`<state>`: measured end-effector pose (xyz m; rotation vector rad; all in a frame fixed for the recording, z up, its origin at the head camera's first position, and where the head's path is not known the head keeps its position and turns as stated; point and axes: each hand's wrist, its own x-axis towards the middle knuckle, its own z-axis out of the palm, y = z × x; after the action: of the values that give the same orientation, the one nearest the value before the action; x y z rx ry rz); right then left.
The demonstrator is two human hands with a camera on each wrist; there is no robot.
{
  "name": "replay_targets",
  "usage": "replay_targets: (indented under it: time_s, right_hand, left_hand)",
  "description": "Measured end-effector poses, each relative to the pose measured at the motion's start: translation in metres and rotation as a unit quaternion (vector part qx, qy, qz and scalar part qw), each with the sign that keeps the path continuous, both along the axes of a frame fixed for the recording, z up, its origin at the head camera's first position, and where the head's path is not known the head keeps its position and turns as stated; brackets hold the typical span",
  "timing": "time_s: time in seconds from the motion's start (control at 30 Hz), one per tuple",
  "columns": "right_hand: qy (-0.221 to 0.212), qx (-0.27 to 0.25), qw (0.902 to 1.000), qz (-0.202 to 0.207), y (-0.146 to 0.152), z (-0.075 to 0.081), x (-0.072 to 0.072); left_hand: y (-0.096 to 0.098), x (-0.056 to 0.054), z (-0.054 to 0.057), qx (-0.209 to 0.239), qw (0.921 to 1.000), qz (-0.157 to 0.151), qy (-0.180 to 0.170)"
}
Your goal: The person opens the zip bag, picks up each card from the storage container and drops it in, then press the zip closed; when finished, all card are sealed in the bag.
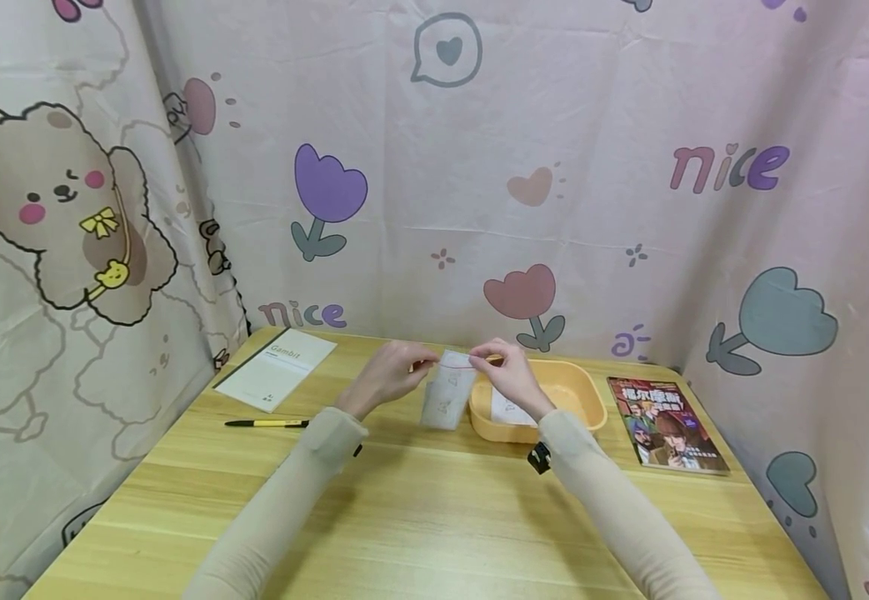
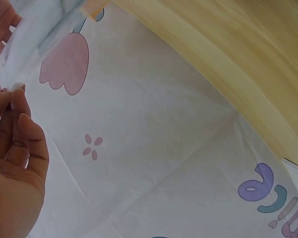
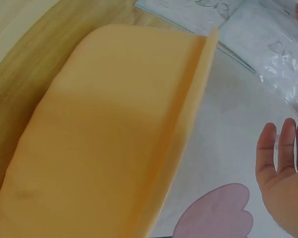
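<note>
Left hand [image 1: 391, 372] and right hand [image 1: 512, 377] pinch the plastic bag [image 1: 457, 387] between them; likely light, limp, slippery; grip top corners.

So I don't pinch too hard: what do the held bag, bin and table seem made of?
Held bag: thin, glossy clear plastic, judging by creases and glints.
Bin: probably moulded plastic, satin, given its rounded corners and even colour.
Table: wood or wood-look laminate, slightly glossy, showing grain and reflections.

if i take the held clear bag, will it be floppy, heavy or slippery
Probably floppy: the held clear bag looks thin and wrinkled. Likely light, since the left hand and right hand pinch only its edge. It may feel slippery, given its gloss.
</note>
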<state>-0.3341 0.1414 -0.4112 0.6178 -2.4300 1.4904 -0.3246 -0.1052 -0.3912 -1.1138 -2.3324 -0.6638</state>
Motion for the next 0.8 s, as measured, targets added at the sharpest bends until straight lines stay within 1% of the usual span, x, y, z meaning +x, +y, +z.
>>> replay_targets:
  time_s: [0.2, 0.37, 0.63, 0.8]
  right_hand:
    - [-0.013, -0.008, 0.9998, -0.015, -0.0030, -0.0031, 0.0018]
    - [-0.021, -0.014, 0.9995, -0.021, -0.0055, -0.0031, 0.0017]
    - [-0.031, -0.003, 0.9995, 0.000, -0.0036, -0.0051, 0.0010]
    - [-0.029, -0.011, 0.9993, 0.020, -0.0003, -0.0054, 0.0000]
  left_hand:
    - [0.0005, 0.0006, -0.0005, -0.003, 1.0000, 0.006, -0.006]
    - [0.0010, -0.0003, -0.0014, -0.004, 1.0000, 0.006, -0.005]
    - [0.0012, -0.0008, -0.0011, -0.004, 1.0000, 0.001, 0.004]
    - [0.0011, -0.0012, -0.0008, -0.005, 0.9999, -0.002, 0.011]
